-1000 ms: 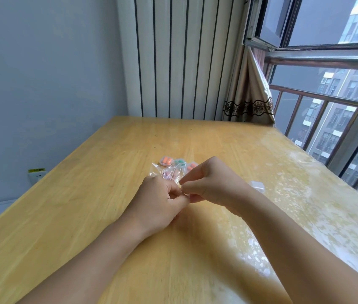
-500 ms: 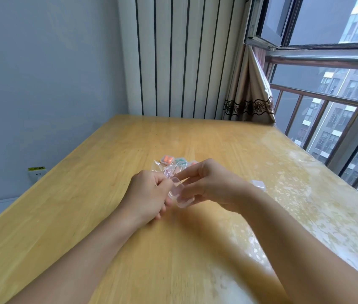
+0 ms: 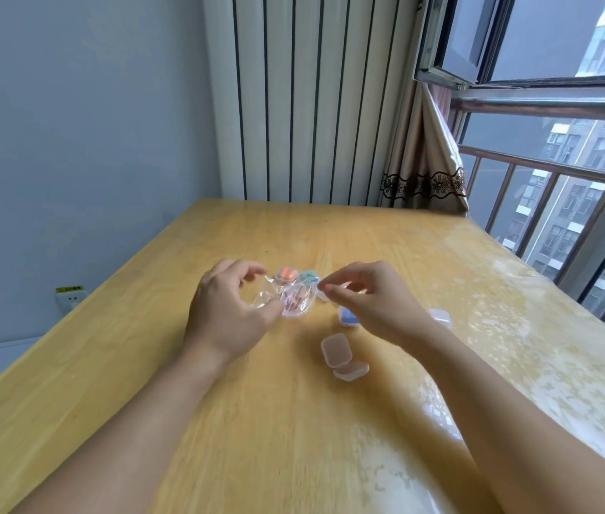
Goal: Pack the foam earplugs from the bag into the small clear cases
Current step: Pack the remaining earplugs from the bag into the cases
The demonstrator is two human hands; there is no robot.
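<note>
Both hands pinch the clear bag (image 3: 286, 298) between them, left hand (image 3: 225, 309) curled on its near edge, right hand (image 3: 371, 302) fingertips gripping its far edge, 1 open case (image 3: 341, 356) lying just below the right hand.

Hands parted, stretching bag (image 3: 286, 300) open; open empty case (image 3: 341, 356) now on table.

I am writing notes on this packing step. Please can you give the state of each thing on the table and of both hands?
clear bag: held up between both hands, pink earplugs inside
left hand: pinches the bag
right hand: pinches the bag's other edge
empty case: open, on the table
orange case: holds orange earplugs
teal case: filled, partly hidden
blue case: filled, mostly hidden
window: open
</note>
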